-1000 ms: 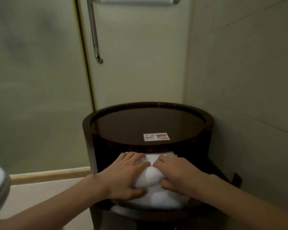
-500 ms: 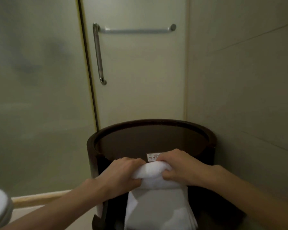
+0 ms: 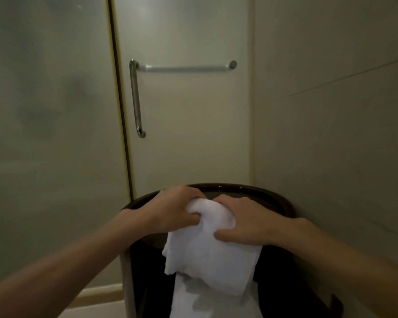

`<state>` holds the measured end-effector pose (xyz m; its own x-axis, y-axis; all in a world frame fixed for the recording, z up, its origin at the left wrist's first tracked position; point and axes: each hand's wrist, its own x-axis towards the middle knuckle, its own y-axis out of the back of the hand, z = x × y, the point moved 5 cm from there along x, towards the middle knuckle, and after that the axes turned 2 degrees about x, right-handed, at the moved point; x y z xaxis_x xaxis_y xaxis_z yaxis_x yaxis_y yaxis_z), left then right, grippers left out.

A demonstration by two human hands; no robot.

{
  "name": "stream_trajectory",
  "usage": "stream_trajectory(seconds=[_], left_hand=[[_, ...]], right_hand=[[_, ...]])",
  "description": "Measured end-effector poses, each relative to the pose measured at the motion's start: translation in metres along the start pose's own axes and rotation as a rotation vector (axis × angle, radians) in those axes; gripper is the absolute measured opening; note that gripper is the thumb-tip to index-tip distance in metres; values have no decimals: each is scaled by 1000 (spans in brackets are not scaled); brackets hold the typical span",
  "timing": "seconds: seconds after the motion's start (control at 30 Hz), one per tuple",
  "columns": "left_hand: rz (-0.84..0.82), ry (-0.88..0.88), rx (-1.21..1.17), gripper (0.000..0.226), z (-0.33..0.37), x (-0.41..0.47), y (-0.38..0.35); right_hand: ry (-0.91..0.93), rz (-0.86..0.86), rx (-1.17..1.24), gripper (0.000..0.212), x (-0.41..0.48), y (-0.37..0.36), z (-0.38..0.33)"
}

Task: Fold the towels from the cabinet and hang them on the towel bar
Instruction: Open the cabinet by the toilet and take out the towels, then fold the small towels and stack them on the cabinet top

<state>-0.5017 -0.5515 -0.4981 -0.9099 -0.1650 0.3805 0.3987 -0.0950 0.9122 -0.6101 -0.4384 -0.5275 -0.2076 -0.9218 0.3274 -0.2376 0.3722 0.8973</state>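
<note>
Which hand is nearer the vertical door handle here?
Left. The left hand sits below and slightly right of the vertical door handle; the right hand is farther right, both gripping the white towel.

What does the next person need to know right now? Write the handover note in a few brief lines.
Left hand: closed on the top left of the white towel.
Right hand: closed on the towel's top right, close beside the left hand.
Towel: bunched between the hands above the front of the dark round cabinet; the rest hangs down loose in front of it.
Towel bar: on the door behind the cabinet, bare.
Done: one towel is out of the cabinet.
Left: fold this towel, hang it on the bar, then do any others. Whether more remain inside cannot be seen.
</note>
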Motion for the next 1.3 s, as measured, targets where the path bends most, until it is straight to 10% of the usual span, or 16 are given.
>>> stream_trajectory(seconds=[0.67,0.9,1.3], left_hand=[[311,-46,447,38,-38,85,43],[-47,51,539,53,-73,54,-70],[-69,132,193,59,-91,43,-100]], right_hand=[[29,521,-454,30,113,54,19],[38,190,-591,48,98,-53,49],[28,23,-216,51,56,-65,61]])
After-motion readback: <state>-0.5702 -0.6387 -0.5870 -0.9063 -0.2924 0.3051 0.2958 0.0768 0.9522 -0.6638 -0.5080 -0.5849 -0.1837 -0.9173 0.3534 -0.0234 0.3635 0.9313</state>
